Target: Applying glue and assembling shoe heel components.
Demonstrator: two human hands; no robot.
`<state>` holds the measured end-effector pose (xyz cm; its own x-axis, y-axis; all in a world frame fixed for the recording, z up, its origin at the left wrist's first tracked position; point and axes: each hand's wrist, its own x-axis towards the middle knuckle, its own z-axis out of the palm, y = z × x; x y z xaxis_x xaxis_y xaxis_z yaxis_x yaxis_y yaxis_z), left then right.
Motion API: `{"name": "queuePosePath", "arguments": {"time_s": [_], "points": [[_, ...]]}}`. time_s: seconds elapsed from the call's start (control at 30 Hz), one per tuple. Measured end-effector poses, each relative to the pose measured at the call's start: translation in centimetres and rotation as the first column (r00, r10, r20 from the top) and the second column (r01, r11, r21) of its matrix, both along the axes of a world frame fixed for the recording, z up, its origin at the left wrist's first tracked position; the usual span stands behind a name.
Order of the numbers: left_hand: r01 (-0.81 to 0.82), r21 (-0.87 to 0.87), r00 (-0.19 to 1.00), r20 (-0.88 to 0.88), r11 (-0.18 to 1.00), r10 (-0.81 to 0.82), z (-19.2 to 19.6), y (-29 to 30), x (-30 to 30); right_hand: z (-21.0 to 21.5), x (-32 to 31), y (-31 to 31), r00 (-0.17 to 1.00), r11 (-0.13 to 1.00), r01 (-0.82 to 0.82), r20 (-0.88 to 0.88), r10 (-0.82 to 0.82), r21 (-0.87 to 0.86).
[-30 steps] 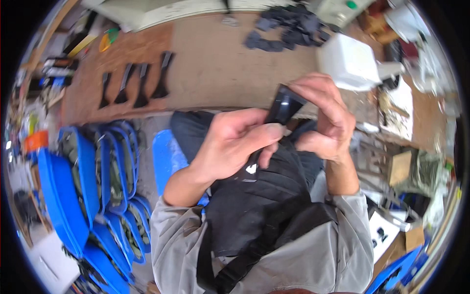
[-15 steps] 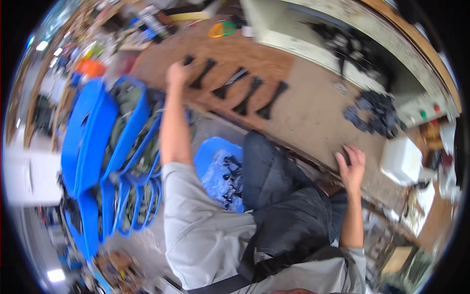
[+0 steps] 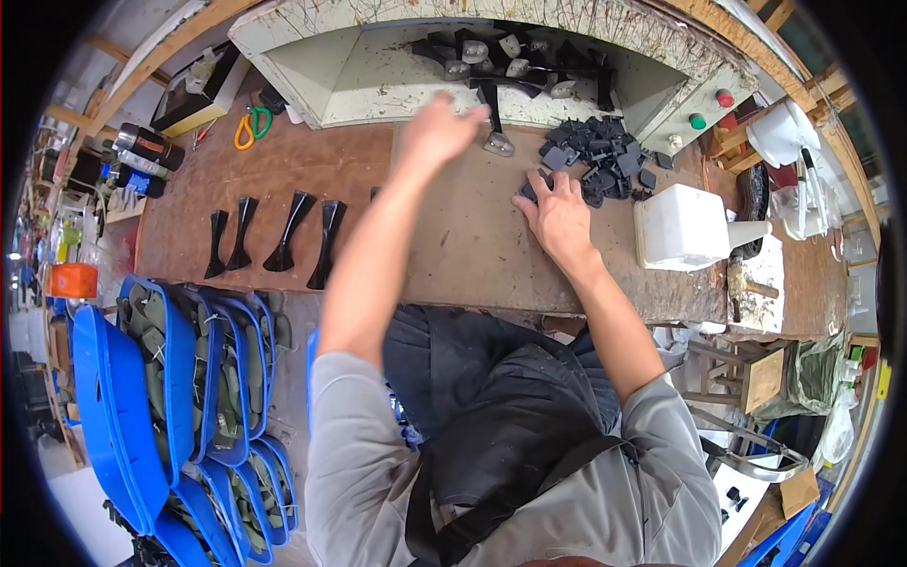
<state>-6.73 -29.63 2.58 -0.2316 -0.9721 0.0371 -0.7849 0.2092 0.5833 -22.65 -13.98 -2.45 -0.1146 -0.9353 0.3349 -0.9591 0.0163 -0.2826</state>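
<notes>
My left hand (image 3: 439, 128) is stretched out over the brown workbench (image 3: 453, 246) with loose, empty fingers. It hovers just left of a black piece with a metal foot (image 3: 493, 128) at the mouth of a grey machine tray (image 3: 378, 66). My right hand (image 3: 559, 215) lies flat on the bench, its fingertips touching the near edge of a pile of small black parts (image 3: 600, 156). Several long black flared pieces (image 3: 279, 236) stand in a row on the bench to the left.
A white plastic jug (image 3: 685, 227) stands right of my right hand. Red and green buttons (image 3: 709, 109) sit on the machine's corner. Scissors with green and orange handles (image 3: 248, 128) lie at the back left. Blue crates (image 3: 142, 378) of stacked parts stand at the lower left.
A second ago both hands held a black piece over my lap. My left hand then reached to the row on the left and is now near the machine. My right hand moved to the pile.
</notes>
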Motion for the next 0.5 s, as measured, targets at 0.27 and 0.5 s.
{"name": "queuePosePath", "arguments": {"time_s": [0.27, 0.5], "points": [[0.034, 0.180, 0.999, 0.030, 0.983, -0.041, -4.0, -2.0, -5.8, -0.5, -4.5, 3.8, 0.973, 0.987, -0.123, 0.182, 0.140, -0.101], [0.585, 0.421, 0.487, -0.866, 0.693, 0.114, -0.3, 8.6, -0.6, 1.3, -6.4, 9.2, 0.961, 0.974, -0.221, -0.156, 0.227, 0.054]]}}
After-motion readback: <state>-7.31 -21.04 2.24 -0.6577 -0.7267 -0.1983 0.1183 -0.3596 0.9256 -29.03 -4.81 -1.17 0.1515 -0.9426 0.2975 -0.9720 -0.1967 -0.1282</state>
